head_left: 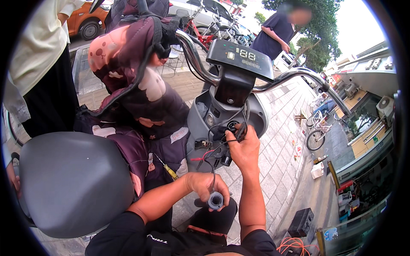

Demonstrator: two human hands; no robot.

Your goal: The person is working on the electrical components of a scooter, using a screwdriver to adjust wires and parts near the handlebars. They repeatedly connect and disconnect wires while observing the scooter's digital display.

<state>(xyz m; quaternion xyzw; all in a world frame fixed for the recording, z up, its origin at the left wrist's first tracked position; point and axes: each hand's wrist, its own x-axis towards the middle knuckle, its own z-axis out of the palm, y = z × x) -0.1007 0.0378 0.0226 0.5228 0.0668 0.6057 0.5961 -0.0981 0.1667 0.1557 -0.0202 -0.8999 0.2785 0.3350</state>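
My left hand is closed around a grey cylindrical part. Its round, hollow-looking end faces up, and a thin dark cable rises from it; whether it is a socket or a lock I cannot tell. Higher up, my right hand pinches a bundle of black cables at the open front compartment of an electric scooter. Black connectors and a short red wire dangle between my hands. Above them stands the scooter's lit display. A yellow-handled screwdriver lies on the quilted cover, left of the wires.
A dark grey seat and a purple patterned cover fill the left side. Chrome handlebars reach outward. One person stands at far left, another beyond the display. A black box and orange cable lie lower right.
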